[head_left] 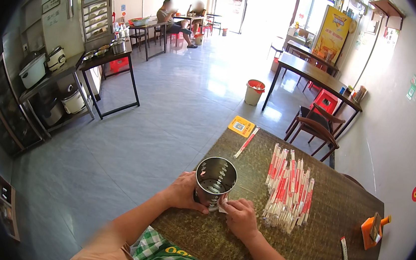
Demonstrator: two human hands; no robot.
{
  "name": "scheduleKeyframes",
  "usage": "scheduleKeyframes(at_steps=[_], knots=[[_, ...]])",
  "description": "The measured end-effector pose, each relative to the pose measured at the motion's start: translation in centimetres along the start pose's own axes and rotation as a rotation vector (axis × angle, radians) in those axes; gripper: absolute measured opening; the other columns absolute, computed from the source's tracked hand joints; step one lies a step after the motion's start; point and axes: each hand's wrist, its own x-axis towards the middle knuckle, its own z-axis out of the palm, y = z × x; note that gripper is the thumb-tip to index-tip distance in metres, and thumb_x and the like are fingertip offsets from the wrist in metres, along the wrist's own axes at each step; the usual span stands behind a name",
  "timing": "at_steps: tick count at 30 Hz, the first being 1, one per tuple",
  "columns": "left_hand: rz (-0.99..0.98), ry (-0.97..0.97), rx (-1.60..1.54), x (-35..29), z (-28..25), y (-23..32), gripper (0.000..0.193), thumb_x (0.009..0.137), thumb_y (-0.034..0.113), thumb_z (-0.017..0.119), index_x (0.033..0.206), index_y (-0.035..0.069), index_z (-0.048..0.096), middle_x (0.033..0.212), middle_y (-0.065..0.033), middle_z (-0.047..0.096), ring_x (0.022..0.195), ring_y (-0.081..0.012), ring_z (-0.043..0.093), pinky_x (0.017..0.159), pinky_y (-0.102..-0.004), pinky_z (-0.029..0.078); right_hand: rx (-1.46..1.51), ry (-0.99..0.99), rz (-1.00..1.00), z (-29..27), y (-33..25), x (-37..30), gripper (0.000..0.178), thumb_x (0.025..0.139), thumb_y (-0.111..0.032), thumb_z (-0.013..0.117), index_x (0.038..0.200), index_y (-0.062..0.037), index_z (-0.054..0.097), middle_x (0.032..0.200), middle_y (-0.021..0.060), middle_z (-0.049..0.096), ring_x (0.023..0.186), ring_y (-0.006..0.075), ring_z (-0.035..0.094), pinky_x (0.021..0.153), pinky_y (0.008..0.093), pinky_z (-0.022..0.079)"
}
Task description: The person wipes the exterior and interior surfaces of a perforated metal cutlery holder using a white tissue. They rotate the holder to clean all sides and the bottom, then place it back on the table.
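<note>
A round metal canister [216, 178], open at the top and with holes in its wall, stands near the table's left edge. My left hand [184, 193] is wrapped round its left side and lower front. At its right side is my right hand [240, 216], fingers closed on a small bit of white material [222, 210], perhaps a cloth or tissue; most of it is hidden. To the right lies a heap of paper-wrapped chopsticks [288, 193] in red and white sleeves. One more wrapped pair [246, 142] lies apart, beyond the canister.
On the dark table [193, 234] are a yellow code card [241, 126], an orange holder [371, 231] and a small packet [344, 250]. Beyond it stand a wooden chair [319, 123], a bin [254, 92] and another table [318, 76]. Two people [171, 18] sit far back.
</note>
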Motion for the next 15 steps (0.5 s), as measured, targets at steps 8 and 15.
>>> scheduleKeyframes(at_steps=[8, 15], knots=[[-0.018, -0.01, 0.006, -0.4, 0.6, -1.1, 0.112, 0.061, 0.058, 0.103, 0.149, 0.007, 0.054, 0.139, -0.0189, 0.066, 0.134, -0.0402, 0.06, 0.117, -0.0502, 0.043, 0.002, -0.025, -0.047, -0.2, -0.6, 0.7, 0.028, 0.081, -0.007, 0.071, 0.106, -0.0149, 0.08, 0.104, -0.0011, 0.077, 0.093, 0.024, 0.07, 0.085, 0.0425, 0.053], [-0.009, 0.018, 0.002, -0.6, 1.1, -0.9, 0.117, 0.059, 0.058, 0.104, 0.151, 0.007, 0.052, 0.14, -0.0202, 0.064, 0.136, -0.0408, 0.058, 0.118, -0.0508, 0.042, 0.011, -0.063, -0.093, 0.0, -2.1, 0.1, 0.028, 0.08, -0.006, 0.072, 0.106, -0.0129, 0.08, 0.104, 0.0018, 0.078, 0.094, 0.0264, 0.07, 0.084, 0.0436, 0.053]])
